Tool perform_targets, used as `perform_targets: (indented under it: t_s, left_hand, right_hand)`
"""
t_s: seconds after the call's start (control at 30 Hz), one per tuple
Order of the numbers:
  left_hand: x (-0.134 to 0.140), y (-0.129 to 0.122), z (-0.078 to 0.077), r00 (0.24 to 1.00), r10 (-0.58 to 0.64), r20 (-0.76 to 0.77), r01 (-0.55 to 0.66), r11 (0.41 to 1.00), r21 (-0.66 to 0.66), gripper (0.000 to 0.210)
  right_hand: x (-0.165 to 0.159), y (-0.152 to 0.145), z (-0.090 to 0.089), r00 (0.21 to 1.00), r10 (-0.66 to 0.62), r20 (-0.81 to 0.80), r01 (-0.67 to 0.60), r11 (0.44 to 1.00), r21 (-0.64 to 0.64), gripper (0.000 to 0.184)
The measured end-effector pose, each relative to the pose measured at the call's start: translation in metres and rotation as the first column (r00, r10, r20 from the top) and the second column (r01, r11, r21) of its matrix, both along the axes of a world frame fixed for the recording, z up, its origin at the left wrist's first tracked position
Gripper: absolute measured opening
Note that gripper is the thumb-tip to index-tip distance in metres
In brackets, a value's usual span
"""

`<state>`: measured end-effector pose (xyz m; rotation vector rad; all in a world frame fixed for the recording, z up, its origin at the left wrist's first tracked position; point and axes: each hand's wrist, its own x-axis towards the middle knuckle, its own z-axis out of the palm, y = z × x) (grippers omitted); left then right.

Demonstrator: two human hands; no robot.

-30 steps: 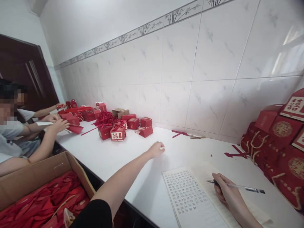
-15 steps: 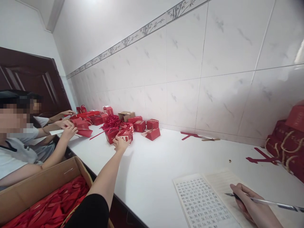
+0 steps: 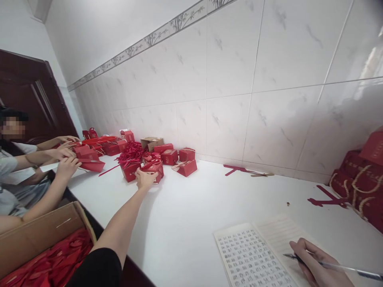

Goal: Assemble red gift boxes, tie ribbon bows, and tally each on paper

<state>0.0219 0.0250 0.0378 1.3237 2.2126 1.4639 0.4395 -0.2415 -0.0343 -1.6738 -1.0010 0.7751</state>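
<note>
My left arm stretches across the white table, and my left hand grips a small red gift box with the fingers around its near side. Another red box stands just left of that hand. At the lower right, my right hand is closed around a pen. The pen's tip points at the lined page of an open notebook. Rows of handwritten characters fill its left page; my hand hides part of the right one.
Red ribbons are heaped behind the boxes, near a small cardboard box. Red bags with rope handles are stacked at right. A carton of red pieces stands at lower left. Beside me, co-workers' hands handle red card.
The view has shifted slightly, moving most things left in the picture. My left hand stays at the red gift box, which appears turned a little. My right hand still holds the pen over the notebook.
</note>
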Motion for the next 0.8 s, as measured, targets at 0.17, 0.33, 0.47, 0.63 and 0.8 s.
perform_targets:
  t_s: [0.17, 0.33, 0.47, 0.63, 0.8]
  left_hand:
    - [0.004, -0.034, -0.004, 0.957, -0.289, -0.023, 0.289, 0.957, -0.003, 0.077]
    - [0.01, -0.088, -0.001, 0.708, -0.685, 0.173, 0.697, 0.717, -0.016, 0.074]
    - [0.017, -0.135, 0.0, 0.436, -0.856, 0.278, 0.895, 0.445, -0.032, 0.08]
    - [0.029, -0.184, 0.005, 0.163, -0.912, 0.377, 0.986, 0.147, -0.073, 0.086]
    - [0.038, -0.205, 0.012, -0.042, -0.87, 0.49, 0.995, -0.082, -0.06, 0.077]
  right_hand:
    - [0.0, -0.002, 0.006, 1.0, 0.028, -0.014, -0.028, 0.999, -0.022, 0.052]
    - [-0.003, -0.005, 0.016, 0.999, 0.041, -0.029, -0.04, 0.999, 0.025, 0.05]
    - [-0.009, -0.012, 0.024, 0.999, 0.012, -0.034, -0.008, 0.994, 0.113, 0.05]
    - [-0.021, -0.027, 0.038, 0.999, -0.001, -0.035, 0.011, 0.963, 0.27, 0.06]
    - [-0.062, -0.04, 0.04, 0.992, 0.116, -0.058, -0.092, 0.943, 0.319, 0.056]
